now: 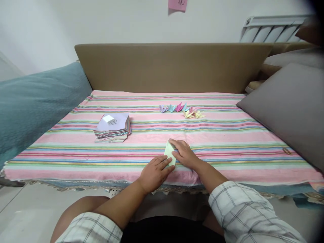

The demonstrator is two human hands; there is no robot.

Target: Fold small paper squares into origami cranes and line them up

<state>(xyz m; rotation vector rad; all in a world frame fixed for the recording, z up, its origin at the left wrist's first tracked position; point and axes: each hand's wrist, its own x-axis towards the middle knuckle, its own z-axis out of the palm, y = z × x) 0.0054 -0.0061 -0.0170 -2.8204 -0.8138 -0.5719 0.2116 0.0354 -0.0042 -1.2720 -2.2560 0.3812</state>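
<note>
A pale green sheet of folded origami paper (169,149) lies on the striped cloth close to its front edge. My left hand (155,171) is at its lower end, with fingers and thumb pressing the paper down. On the upper right side, my right hand (185,154) grips the paper, its index finger at the top corner and thumb lower on the edge. The fingers cover part of the paper, so its exact folds are hard to make out. Farther back sit several small folded paper cranes (179,107) in purple, blue, pink and yellow.
A stack of coloured paper squares (111,130) stands to the left, with a small white object (108,118) on top. A grey cushion (286,108) borders the right, a blue cushion (43,101) the left. A brown backboard (172,67) rises behind the striped cloth (215,141).
</note>
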